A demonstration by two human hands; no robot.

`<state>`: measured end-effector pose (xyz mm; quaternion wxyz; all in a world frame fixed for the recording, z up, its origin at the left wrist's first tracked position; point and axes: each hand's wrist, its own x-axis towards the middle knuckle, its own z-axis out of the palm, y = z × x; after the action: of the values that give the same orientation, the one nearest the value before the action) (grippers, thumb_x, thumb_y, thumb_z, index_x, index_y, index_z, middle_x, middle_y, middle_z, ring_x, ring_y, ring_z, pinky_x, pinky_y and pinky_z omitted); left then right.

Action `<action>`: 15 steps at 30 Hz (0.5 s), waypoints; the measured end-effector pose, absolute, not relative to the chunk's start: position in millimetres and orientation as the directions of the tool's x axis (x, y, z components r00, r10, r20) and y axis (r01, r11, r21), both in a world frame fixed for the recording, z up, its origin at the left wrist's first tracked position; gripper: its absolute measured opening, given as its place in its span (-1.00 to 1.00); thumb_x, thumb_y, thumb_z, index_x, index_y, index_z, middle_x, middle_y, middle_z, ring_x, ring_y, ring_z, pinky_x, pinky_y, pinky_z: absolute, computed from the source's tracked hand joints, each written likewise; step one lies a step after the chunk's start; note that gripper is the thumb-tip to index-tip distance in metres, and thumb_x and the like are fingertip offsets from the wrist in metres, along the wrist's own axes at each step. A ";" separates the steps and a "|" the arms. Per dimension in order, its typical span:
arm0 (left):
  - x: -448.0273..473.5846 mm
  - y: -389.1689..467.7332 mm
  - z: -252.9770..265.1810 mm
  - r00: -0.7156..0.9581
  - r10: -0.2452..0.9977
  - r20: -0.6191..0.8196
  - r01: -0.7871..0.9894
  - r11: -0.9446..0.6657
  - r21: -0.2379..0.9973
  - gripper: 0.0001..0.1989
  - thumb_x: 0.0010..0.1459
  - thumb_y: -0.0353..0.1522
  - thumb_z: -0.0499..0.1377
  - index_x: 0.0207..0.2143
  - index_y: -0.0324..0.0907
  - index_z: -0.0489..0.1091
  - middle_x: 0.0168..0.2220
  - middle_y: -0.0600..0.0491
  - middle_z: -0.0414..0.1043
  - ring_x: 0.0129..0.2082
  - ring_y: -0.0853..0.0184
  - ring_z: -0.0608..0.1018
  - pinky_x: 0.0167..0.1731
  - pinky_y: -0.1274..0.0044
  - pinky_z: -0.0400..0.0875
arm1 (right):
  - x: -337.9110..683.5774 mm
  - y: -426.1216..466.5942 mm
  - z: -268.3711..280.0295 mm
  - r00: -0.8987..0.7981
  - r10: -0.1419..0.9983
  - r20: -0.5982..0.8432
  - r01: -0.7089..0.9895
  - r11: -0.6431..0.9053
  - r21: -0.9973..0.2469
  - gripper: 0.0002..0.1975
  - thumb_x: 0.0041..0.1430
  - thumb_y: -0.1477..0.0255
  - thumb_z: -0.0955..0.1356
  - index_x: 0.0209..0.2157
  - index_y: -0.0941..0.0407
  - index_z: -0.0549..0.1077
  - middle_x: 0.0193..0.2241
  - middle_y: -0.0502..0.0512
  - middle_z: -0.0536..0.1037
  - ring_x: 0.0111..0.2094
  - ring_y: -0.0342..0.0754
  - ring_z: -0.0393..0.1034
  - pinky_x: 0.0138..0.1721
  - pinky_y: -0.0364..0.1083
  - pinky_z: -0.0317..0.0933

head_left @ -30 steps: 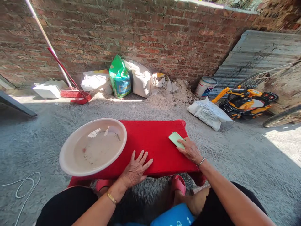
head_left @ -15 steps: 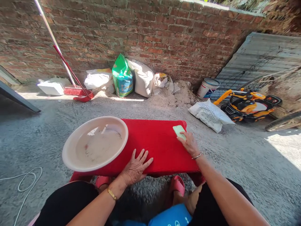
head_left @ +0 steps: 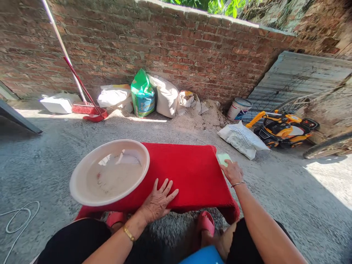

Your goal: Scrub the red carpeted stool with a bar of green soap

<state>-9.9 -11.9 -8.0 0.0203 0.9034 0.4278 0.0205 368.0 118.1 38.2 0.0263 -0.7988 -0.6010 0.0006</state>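
My left hand lies flat with spread fingers on the red cloth that covers a low table, close to its near edge. Just beyond the table's right edge, my right hand grips a pale green smartphone by its near end. The phone's lower part is hidden behind the fingers. A wide pale pink basin with clear water stands on the left of the cloth, apart from my left hand. Dark marks and a small reddish patch show inside it.
Against the brick wall stand a green bag, white sacks, a sand pile and a bucket. A white sack and a yellow-black toy digger lie right. My pink slippers are under the table.
My right hand has carried the smartphone rightward from above the red cloth to past the table's right edge. My left hand stays in place. The view has tilted up slightly.
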 end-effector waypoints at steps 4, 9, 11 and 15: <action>-9.7 -13.6 -3.3 0.645 0.764 0.005 0.760 -0.642 0.100 -0.21 0.13 -0.05 0.18 0.33 0.00 -0.02 0.35 -0.26 -0.05 0.34 -0.11 0.02 0.18 -0.16 -0.23 | 388.4 130.0 35.9 0.361 0.931 0.051 0.922 -0.348 -0.171 -0.52 0.17 0.06 0.25 -0.02 0.06 0.48 -0.23 0.27 0.50 -0.09 0.19 0.39 -0.18 0.07 0.25; -9.7 -15.8 -4.3 0.650 0.759 0.033 0.749 -0.647 0.142 -0.20 0.12 -0.06 0.21 0.32 -0.02 -0.02 0.34 -0.27 -0.02 0.34 -0.12 0.03 0.18 -0.16 -0.21 | 305.2 152.1 24.9 0.081 0.985 0.151 0.958 -0.035 -0.283 -0.56 0.16 0.09 0.28 -0.05 0.06 0.49 -0.29 0.17 0.48 -0.24 0.06 0.41 -0.26 -0.04 0.24; -10.0 -15.8 -6.2 0.652 0.757 0.044 0.743 -0.650 0.160 -0.20 0.13 -0.07 0.20 0.33 -0.04 -0.04 0.35 -0.28 -0.04 0.34 -0.13 0.02 0.17 -0.17 -0.20 | 251.0 154.5 21.5 -0.063 0.985 0.163 0.957 0.106 -0.270 -0.59 0.18 0.13 0.29 -0.03 0.03 0.48 -0.23 0.16 0.45 -0.26 0.01 0.40 -0.26 -0.08 0.22; -9.7 -14.8 -8.3 0.657 0.752 0.047 0.736 -0.654 0.174 -0.19 0.12 -0.09 0.21 0.33 -0.05 -0.05 0.34 -0.30 -0.04 0.34 -0.15 0.03 0.15 -0.20 -0.17 | 150.3 153.3 23.1 -0.257 0.959 0.119 0.932 0.279 -0.233 -0.61 0.20 0.14 0.31 0.01 -0.02 0.45 -0.16 0.14 0.40 -0.24 -0.03 0.37 -0.20 -0.09 0.17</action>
<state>-9.7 -14.8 -8.3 0.0698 0.9076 0.4100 0.0572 150.3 153.3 23.1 0.1188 -0.5978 -0.7907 0.0575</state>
